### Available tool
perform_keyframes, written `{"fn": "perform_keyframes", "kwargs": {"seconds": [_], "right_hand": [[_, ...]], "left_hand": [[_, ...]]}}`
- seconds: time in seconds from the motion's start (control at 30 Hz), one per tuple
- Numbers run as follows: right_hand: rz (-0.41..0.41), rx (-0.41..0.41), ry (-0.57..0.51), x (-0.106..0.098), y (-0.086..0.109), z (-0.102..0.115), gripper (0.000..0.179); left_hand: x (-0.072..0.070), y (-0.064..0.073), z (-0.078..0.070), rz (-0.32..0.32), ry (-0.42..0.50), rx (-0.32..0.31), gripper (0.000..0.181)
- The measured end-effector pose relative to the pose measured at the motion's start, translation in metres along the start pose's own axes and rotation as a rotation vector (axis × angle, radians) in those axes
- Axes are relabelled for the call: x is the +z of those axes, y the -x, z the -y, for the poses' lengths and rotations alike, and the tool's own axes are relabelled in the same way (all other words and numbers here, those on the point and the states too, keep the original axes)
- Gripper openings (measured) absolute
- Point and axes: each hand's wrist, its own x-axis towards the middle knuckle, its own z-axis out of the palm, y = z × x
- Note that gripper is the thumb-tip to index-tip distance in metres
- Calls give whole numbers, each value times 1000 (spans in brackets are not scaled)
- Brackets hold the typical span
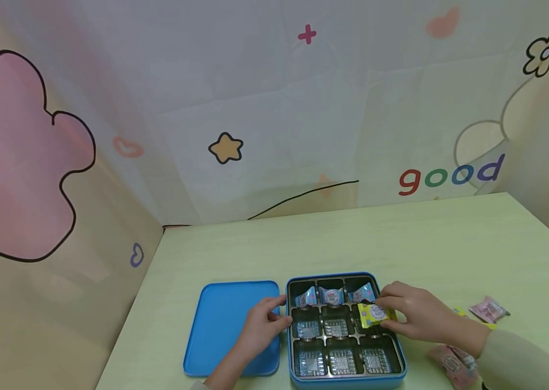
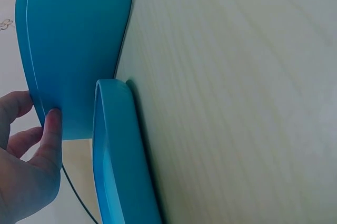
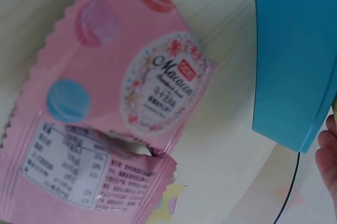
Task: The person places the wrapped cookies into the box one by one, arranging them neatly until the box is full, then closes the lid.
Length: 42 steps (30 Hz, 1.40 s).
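two glossy pink plastic packets [image 3: 100, 39], printed with coloured discs, lie nearest the lens, filling the left half of the right wrist view; in the head view they lie at the lower right, partly behind a pale sleeve [image 1: 528, 360]. at the lower centre of the head view stands a blue rectangular tin [image 1: 347, 383], its dark, shiny tray divided into nine compartments, three by three. three light-blue plastic packets [image 1: 332, 296] occupy the top row, one per compartment. the right hand [image 1: 418, 315], right of lower centre, pinches a bright yellow plastic packet [image 1: 368, 317] between thumb and fingers over the right compartment of the middle row. the left hand [image 1: 262, 325] has thumb and forefinger spread apart, their tips touching the tin's left edge. beneath that hand lies a flat blue rectangular lid [image 1: 230, 309] with rounded corners, just beside the tin. a single pink packet [image 1: 489, 310] rests at the right of the frame, near yellow pieces half hidden by the right wrist. all stand on a pale wood-grain table [image 1: 425, 244]; behind hangs a printed cloth [image 1: 274, 81] bearing a star, a flower and the word "good".
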Motion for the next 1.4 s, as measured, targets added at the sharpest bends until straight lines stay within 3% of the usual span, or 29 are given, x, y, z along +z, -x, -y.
{"fn": "perform_keyframes", "kwargs": {"seconds": [0.37, 1.03, 1.4], "right_hand": [[23, -19, -2, 5, -3, 2, 28], [13, -44, 8, 11, -7, 4, 26], [47, -8, 29, 10, -7, 6, 30]], "left_hand": [[0, 0, -3, -20, 11, -31, 49], [1, 1, -2, -25, 11, -26, 49], [1, 0, -2, -22, 36, -22, 48]]}}
